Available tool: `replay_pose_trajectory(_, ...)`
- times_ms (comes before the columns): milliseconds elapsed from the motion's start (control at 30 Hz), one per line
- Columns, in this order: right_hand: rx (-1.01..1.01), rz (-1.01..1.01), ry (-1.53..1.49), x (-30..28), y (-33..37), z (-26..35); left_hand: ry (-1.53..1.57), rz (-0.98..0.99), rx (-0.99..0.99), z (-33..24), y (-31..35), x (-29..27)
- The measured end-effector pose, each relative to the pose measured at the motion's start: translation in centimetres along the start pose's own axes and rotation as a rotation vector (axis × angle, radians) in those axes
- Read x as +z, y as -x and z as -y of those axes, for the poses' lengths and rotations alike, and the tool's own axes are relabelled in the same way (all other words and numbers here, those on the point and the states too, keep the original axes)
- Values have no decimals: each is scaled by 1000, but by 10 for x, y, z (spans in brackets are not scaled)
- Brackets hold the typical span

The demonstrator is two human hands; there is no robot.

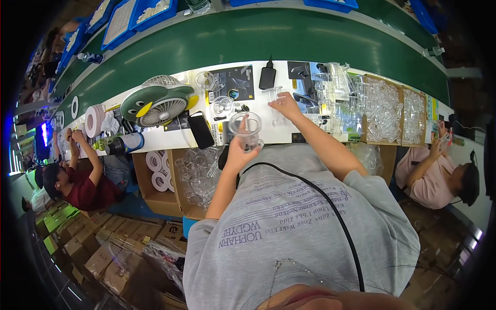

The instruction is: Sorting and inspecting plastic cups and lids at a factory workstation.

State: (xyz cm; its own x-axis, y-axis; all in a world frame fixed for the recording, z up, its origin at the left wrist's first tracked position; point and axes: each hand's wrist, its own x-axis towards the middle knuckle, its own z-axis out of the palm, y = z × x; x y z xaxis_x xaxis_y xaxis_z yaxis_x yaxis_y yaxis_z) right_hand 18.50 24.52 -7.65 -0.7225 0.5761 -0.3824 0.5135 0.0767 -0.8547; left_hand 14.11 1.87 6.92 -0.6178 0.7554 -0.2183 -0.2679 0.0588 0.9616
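Note:
My left hand is closed around a clear plastic round part with a wide rim, held just above the table's near edge. Farther right, the fingers of my right hand pinch a smaller clear plastic piece; its exact kind is hard to make out. Two more clear round parts, a near one and a far one, rest on the white table to the left. Beyond my right hand lies a black rectangular device with a short plug or cable end.
A bird-shaped green fan and a black phone are to the left. Clear tubes and a carton of clear parts are at right. A green conveyor runs behind. An open carton sits below. People work on both sides.

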Motion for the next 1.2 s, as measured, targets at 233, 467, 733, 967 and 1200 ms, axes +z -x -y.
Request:
replay_pose_trajectory(233, -61, 5, 252, 16, -7, 36, -19, -78, 21, -15, 9, -25)
replay_pose_trajectory(467, -190, 102, 390, 4, 21, 23, -26, -76, 83, -26, 5, -28)
replay_pose_trajectory(733, -173, -84, 544, -13, 48, 46, 40, -92, 68, -31, -6, -27)
replay_pose_trajectory(967, -162, 91, 167, -38, 85, 76, 90, -66, 87, -43, -23, -6)
replay_pose_trajectory(1200, -431, 375, -406, -48, 133, 146, 35, 110, 132, -45, -27, 18)
